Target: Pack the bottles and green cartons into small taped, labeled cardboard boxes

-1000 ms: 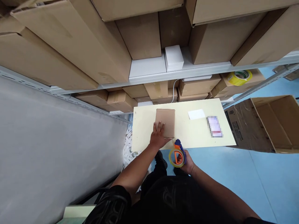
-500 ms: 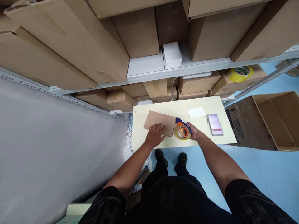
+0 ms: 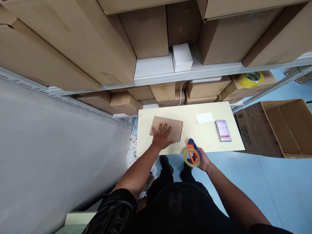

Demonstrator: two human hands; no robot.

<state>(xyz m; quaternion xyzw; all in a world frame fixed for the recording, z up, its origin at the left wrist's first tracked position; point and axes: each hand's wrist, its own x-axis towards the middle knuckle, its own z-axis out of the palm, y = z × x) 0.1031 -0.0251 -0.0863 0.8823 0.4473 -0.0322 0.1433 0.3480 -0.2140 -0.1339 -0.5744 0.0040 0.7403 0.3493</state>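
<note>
A small flat cardboard box [image 3: 175, 128] lies on the pale yellow table [image 3: 146, 146]. My left hand [image 3: 161, 136] rests flat on top of it with the fingers spread. My right hand [image 3: 203, 160] grips a blue and orange tape dispenser [image 3: 191, 143] loaded with a roll of clear yellowish tape. The dispenser hangs over the table's front edge, to the right of the box and apart from it. A faint strip of tape seems to stretch from the box's right edge towards the dispenser.
A white paper slip [image 3: 204, 118] and a blurred-out rectangular item [image 3: 223, 130] lie on the table's right. Behind stands a metal shelf [image 3: 151, 78] stacked with cartons, with a yellow tape roll [image 3: 251, 79] at its right. An open carton [image 3: 263, 130] stands on the floor.
My right hand has drawn the tape dispenser away from the box, towards my body and past the table edge. My left hand has moved further onto the box, its fingers now spread.
</note>
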